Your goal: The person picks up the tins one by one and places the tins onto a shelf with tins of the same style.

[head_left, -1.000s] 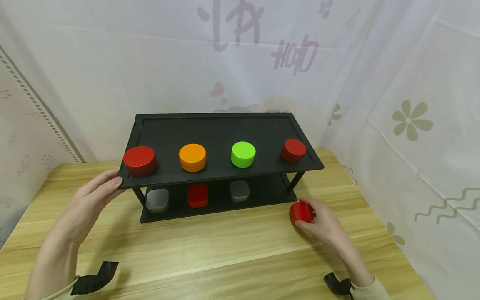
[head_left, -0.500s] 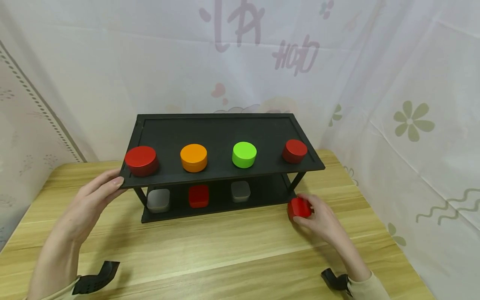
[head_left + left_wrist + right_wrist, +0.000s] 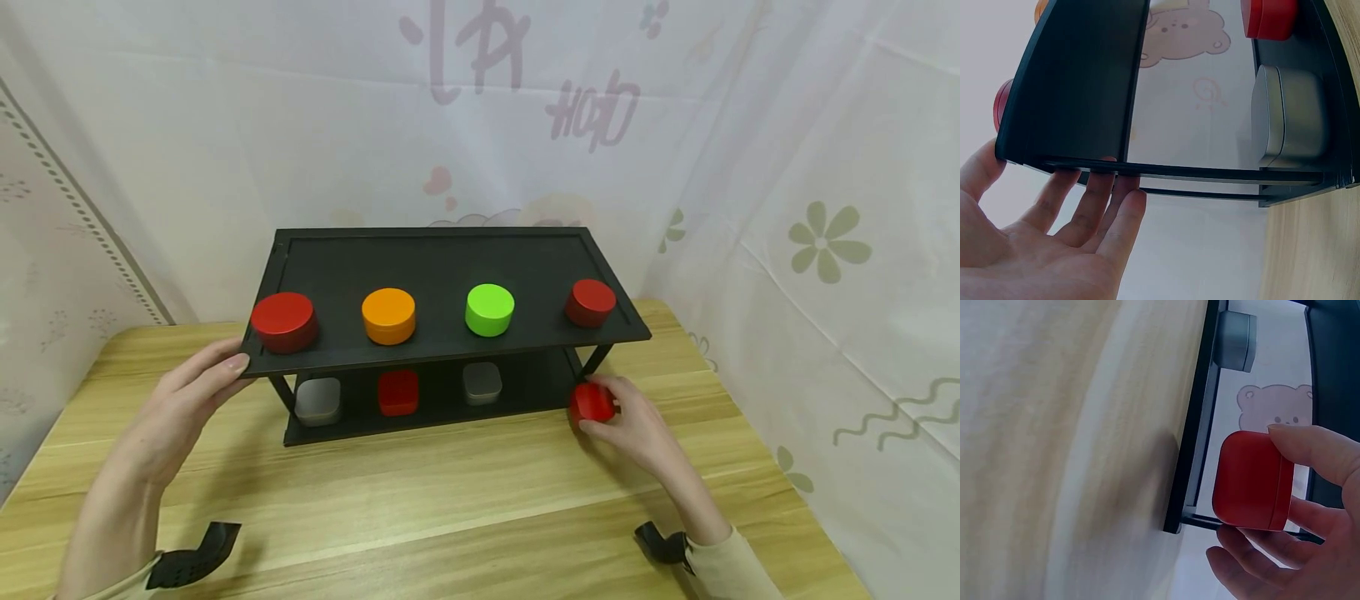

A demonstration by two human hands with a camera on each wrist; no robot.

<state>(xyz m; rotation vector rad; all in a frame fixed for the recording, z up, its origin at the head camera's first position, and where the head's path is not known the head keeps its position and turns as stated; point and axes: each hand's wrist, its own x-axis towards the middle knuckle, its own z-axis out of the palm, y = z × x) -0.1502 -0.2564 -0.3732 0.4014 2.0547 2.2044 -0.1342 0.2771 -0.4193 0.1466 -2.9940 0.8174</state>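
Note:
A black two-tier shelf point(image 3: 442, 258) stands on the wooden table. My left hand point(image 3: 176, 417) grips the front left corner of its upper tier; in the left wrist view the thumb lies on the outer side and the fingers reach the underside edge. My right hand point(image 3: 637, 429) holds a red square tin point(image 3: 1247, 481) with rounded corners between thumb and fingers, at the right end of the lower tier. On that tier sit a grey tin point(image 3: 318, 401), a red tin point(image 3: 398, 392) and another grey tin point(image 3: 482, 382).
Along the upper tier stand round tins: a large red one point(image 3: 284, 322), an orange one point(image 3: 388, 316), a green one point(image 3: 490, 309) and a smaller red one point(image 3: 590, 302). Slanted posts point(image 3: 595, 360) join the tiers. A printed white cloth point(image 3: 360, 125) hangs behind.
My right hand has carried the red square tin left and slightly away from me, from beside the shelf to the lower tier's right end. The left hand stays on the corner.

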